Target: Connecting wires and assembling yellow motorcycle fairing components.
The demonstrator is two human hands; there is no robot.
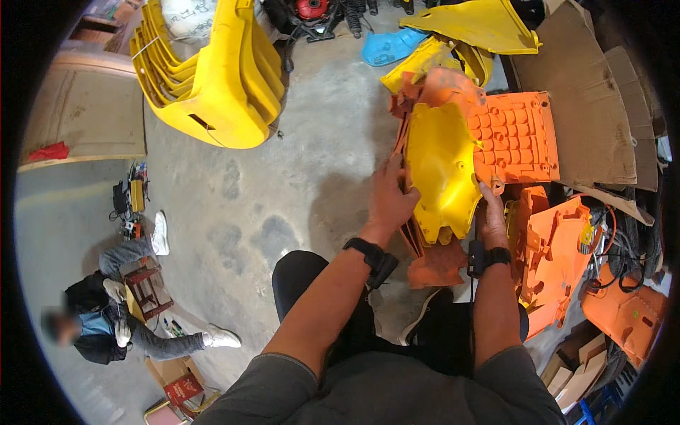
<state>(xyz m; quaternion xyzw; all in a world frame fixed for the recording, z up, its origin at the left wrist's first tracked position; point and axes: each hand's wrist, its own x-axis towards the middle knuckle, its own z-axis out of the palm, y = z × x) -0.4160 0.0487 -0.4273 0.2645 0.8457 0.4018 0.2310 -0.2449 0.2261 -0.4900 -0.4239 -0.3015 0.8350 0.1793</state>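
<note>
A curved yellow plastic panel [443, 163] lies face up in front of me, over several orange plastic panels [438, 268]. My left hand [389, 202] closes on its left edge, the thumb reaching its rim and the fingers along the stacked edges beneath. On the opposite side my right hand [491, 218] grips its right edge, thumb upward and the other fingers mostly hidden. Past the yellow panel's far end shows a dusty orange piece [453, 88]. To its right is an orange ribbed panel [516, 134].
Large yellow plastic shells [241, 85] are nested at the far left. More yellow panels [482, 25] and a blue piece [392, 47] lie at the back. Cardboard [584, 99] and orange parts [556, 255] line the right. At left sits another person [106, 319] with gloved hands.
</note>
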